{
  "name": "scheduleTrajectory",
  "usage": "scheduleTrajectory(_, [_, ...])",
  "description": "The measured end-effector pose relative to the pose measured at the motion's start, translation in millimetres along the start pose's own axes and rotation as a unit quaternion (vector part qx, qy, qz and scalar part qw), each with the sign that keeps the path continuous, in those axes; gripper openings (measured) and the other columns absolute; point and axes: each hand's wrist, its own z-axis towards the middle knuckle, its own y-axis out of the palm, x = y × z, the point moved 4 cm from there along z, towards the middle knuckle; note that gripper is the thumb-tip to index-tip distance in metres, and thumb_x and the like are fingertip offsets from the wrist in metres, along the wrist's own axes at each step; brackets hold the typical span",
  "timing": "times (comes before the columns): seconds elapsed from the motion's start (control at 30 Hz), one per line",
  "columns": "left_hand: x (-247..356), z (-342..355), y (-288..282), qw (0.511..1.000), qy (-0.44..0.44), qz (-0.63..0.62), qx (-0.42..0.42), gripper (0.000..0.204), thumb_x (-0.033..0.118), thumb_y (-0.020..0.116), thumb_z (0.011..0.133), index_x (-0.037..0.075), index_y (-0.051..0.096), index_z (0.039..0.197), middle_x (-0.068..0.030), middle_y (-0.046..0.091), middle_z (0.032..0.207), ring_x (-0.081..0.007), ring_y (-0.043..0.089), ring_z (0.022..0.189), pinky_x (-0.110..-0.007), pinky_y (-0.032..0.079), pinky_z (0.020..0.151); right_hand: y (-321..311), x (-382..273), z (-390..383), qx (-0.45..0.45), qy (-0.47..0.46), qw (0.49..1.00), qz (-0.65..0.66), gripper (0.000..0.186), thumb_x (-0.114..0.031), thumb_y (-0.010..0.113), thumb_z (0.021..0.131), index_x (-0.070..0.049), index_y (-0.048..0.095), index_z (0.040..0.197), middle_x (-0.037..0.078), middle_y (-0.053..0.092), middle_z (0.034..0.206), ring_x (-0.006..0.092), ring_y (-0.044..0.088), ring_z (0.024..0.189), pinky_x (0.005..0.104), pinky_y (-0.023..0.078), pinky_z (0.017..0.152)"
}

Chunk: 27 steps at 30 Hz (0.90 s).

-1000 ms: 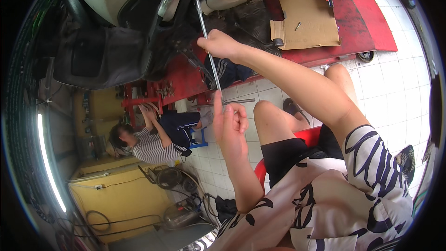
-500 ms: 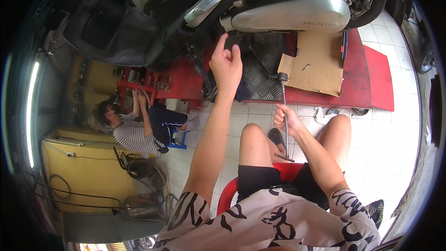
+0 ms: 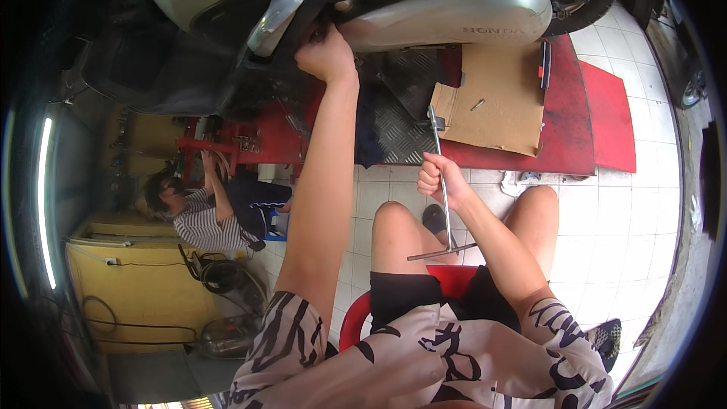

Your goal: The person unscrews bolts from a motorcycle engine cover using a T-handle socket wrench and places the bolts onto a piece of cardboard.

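Observation:
My right hand is closed around the shaft of a long metal T-handle wrench. The wrench stands roughly upright over my knees, its crossbar low near my lap and its tip up beside the cardboard. My left hand is raised to the underside of a scooter, between a shiny silver footrest-like part and the silver side cover. Its fingers are hidden behind the wrist and in the dark gap, so their grip does not show.
A flattened cardboard box with a small metal piece lies on the red lift platform. Dark tread plate is beside it. On the left another person in a striped shirt sits working. I sit on a red stool.
My left hand has gone up and left from open air to the scooter. The wrench has turned, its crossbar now showing wider, and my view has shifted a little.

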Motion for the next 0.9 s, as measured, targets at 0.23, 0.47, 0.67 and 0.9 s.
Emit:
scheduleTrajectory(0.23, [-16,-68,-26,0.994,-0.009,-0.102,-0.033,0.017,0.009,0.065,0.092,-0.008,0.066,0.093,0.0053,0.047,0.053,-0.0012,0.037,0.05,-0.022,0.029,0.048,-10,-2,6,0.042,-0.01,0.999,-0.034,0.049,-0.027,0.038,0.102,-0.018,0.025,0.055,-0.006,0.021,0.048,0.0094,0.017,0.042,0.0274,0.017,0.042])
scheduleTrajectory(0.47, [-53,-187,8,0.894,0.056,0.094,-0.434,0.011,0.014,0.074,0.079,0.005,0.072,0.086,-0.0057,0.05,0.049,-0.0167,0.047,0.042,-0.033,0.04,0.048,-10,25,11,0.155,-0.014,0.979,-0.133,0.038,-0.019,0.037,0.095,-0.017,0.03,0.058,-0.004,0.027,0.049,0.0106,0.021,0.042,0.0295,0.017,0.043])
scheduleTrajectory(0.67, [-64,-210,35,0.85,0.085,0.14,-0.5,0.017,0.017,0.074,0.079,0.008,0.073,0.094,-0.0061,0.054,0.053,-0.0216,0.053,0.048,-0.035,0.044,0.051,-25,24,12,0.212,-0.05,0.955,-0.202,0.025,-0.025,0.044,0.097,-0.015,0.047,0.074,-0.005,0.036,0.054,0.0076,0.028,0.045,0.0257,0.019,0.044])
scheduleTrajectory(0.9, [-44,-195,0,0.887,0.142,0.053,-0.437,0.034,0.007,0.069,0.083,0.005,0.067,0.116,-0.0058,0.059,0.075,-0.0127,0.052,0.061,-0.029,0.043,0.053,-21,7,11,0.205,-0.088,0.941,-0.256,0.037,-0.024,0.043,0.095,-0.013,0.04,0.059,-0.001,0.037,0.05,0.0111,0.03,0.043,0.03,0.024,0.043])
